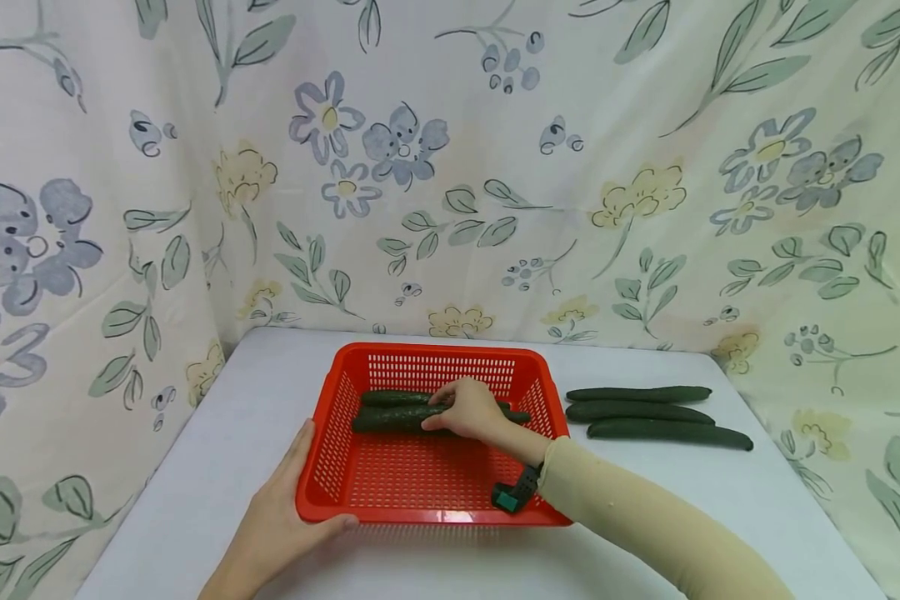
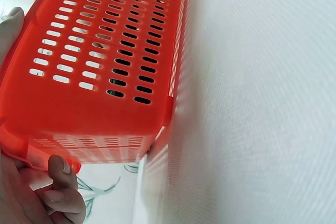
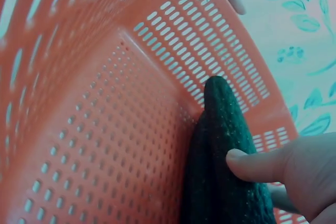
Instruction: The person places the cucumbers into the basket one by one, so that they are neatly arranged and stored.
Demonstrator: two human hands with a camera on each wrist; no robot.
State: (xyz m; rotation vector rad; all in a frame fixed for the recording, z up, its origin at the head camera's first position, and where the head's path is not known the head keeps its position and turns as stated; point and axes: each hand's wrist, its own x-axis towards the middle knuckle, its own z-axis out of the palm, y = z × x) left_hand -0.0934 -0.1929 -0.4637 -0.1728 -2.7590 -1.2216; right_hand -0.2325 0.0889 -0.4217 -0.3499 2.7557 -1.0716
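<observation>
A red plastic basket (image 1: 438, 517) with slotted walls stands on the table, several dark green cucumbers lying along its far side. Inside it, my right hand (image 1: 468, 410) grips one bumpy cucumber (image 3: 226, 114), thumb on the near side and fingers over the far side. Another cucumber (image 3: 195, 166) lies against it; the hand hides part of both. At the basket's near left corner, my left hand (image 1: 273, 512) holds the rim, its thumb along the front and its fingers along the left side. The left wrist view shows curled fingers (image 2: 65, 187) around the corner.
Three cucumbers (image 1: 648, 410) lie side by side on the white table (image 1: 195, 492), to the right of the basket. A floral curtain (image 1: 450, 167) hangs behind the table and along its sides. A dark wrist device (image 1: 517, 490) sits on the right wrist, over the basket's front right part.
</observation>
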